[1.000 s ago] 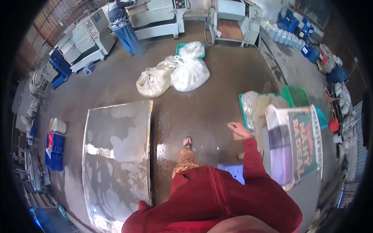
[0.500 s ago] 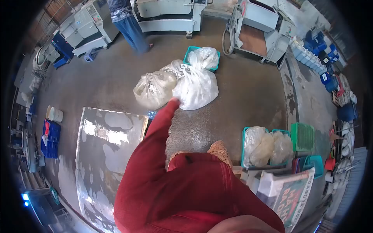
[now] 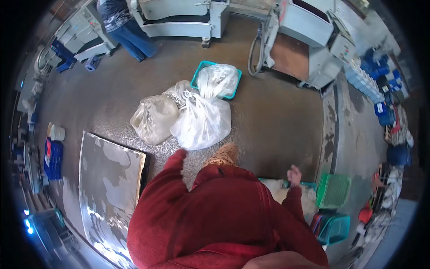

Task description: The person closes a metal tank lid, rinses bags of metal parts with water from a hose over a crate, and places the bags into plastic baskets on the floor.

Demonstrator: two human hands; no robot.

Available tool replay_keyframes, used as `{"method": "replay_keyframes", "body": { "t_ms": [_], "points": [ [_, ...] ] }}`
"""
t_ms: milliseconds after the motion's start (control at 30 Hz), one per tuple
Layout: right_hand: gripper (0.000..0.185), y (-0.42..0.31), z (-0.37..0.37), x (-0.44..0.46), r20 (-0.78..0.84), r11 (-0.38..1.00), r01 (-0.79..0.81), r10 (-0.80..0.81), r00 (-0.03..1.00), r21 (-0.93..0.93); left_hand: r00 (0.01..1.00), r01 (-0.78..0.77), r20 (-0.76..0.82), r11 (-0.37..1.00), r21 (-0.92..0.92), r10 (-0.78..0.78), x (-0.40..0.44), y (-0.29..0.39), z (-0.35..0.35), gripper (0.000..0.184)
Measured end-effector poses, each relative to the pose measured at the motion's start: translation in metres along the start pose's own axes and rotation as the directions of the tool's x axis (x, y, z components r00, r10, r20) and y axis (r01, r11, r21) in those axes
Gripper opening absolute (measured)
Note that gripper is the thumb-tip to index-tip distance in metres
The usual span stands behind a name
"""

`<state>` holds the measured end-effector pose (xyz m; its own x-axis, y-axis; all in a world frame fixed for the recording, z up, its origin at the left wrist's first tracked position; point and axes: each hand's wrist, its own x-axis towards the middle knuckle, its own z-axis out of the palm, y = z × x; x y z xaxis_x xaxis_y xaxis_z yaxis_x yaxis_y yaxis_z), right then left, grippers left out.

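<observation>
My left hand (image 3: 181,151) is stretched forward, just below the white plastic sack (image 3: 204,123). Little of it shows past the red sleeve, so its fingers and any touch on the sack cannot be made out. Left of the white sack sits a tied clear plastic bag (image 3: 154,119), with another greyish bag (image 3: 180,91) behind. A further filled bag (image 3: 218,80) lies in a teal crate (image 3: 195,77). My right hand (image 3: 294,175) is raised at my right side, fingers loosely bent and slightly apart, with nothing visible in it. Below it are partly hidden filled bags (image 3: 309,200).
A large sheet-topped table (image 3: 112,179) stands at my left. Green (image 3: 333,190) and teal crates (image 3: 336,228) are at right. Machines (image 3: 177,20) line the back, where a person (image 3: 127,33) stands. Blue containers (image 3: 385,112) sit along the right side; the floor looks wet.
The view has shifted forward, so the sacks appear lower and further left. My left arm has drawn closer to my body. My right hand has come into view.
</observation>
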<state>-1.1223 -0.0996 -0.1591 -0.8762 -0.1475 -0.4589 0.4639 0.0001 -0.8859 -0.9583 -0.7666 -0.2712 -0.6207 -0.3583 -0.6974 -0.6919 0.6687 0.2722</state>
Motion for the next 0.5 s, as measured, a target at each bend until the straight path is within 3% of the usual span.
{"method": "replay_keyframes", "body": {
  "t_ms": [67,133,233,333,400,467,500],
  "points": [
    [0.059,-0.127,0.068,0.067,-0.049,0.926,0.137,-0.164,0.985,-0.352,0.958,0.283,-0.032,0.958,-0.033,-0.284,-0.028,-0.04,-0.042,0.018],
    [0.071,-0.22,0.12,0.126,0.111,0.919,0.284,-0.263,0.958,-0.274,0.889,0.447,-0.059,0.889,-0.099,-0.453,-0.042,-0.055,-0.071,0.018],
    [0.077,-0.308,0.175,0.213,0.145,0.816,0.388,-0.362,0.921,-0.429,0.813,0.55,-0.097,0.811,-0.197,-0.575,-0.024,-0.029,-0.099,0.019],
    [0.077,-0.326,0.198,0.327,0.317,0.733,0.526,-0.422,0.849,-0.433,0.84,0.424,-0.261,0.876,-0.232,-0.476,0.052,0.064,-0.139,0.021],
    [0.077,-0.37,0.237,0.354,0.383,0.891,0.376,-0.264,0.885,-0.253,0.843,0.219,-0.455,0.955,-0.198,-0.288,0.112,0.157,-0.181,0.023],
    [0.076,-0.414,0.264,0.386,0.446,0.938,0.316,-0.223,0.867,-0.145,0.748,-0.046,-0.658,0.981,-0.189,-0.092,0.151,0.279,-0.248,0.025],
    [0.075,-0.429,0.269,0.417,0.421,0.964,0.192,-0.1,0.902,-0.182,0.671,-0.172,-0.742,0.971,-0.163,-0.006,0.159,0.34,-0.279,0.026]
  ]
}}
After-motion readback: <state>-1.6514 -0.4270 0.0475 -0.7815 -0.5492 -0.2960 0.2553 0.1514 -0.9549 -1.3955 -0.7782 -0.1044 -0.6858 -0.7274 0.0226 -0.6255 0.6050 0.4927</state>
